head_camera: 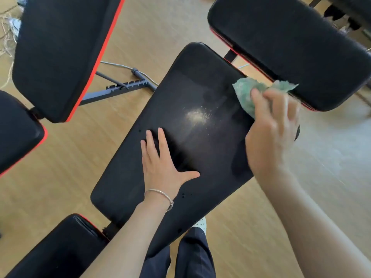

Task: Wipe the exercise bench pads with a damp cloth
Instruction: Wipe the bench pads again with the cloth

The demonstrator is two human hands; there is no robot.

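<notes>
A long black bench pad (pixel 128 173) runs diagonally through the middle of the view. A patch of pale dust (pixel 197 115) lies on its upper half. My left hand (pixel 162 163) rests flat on the pad, fingers spread, below and left of the dust. My right hand (pixel 269 133) is blurred at the pad's right edge and grips a crumpled green cloth (pixel 247 93). The cloth touches the pad's upper right edge, beside another black pad (pixel 291 47) with red trim at the top right.
A third black pad with red trim (pixel 58 53) stands at the upper left on a grey notched frame (pixel 124 89). A seat pad (pixel 18 133) sits at the left edge, another (pixel 66 247) at the bottom left. A grey cable (pixel 128 68) crosses the wooden floor. My legs (pixel 190 255) are below the pad.
</notes>
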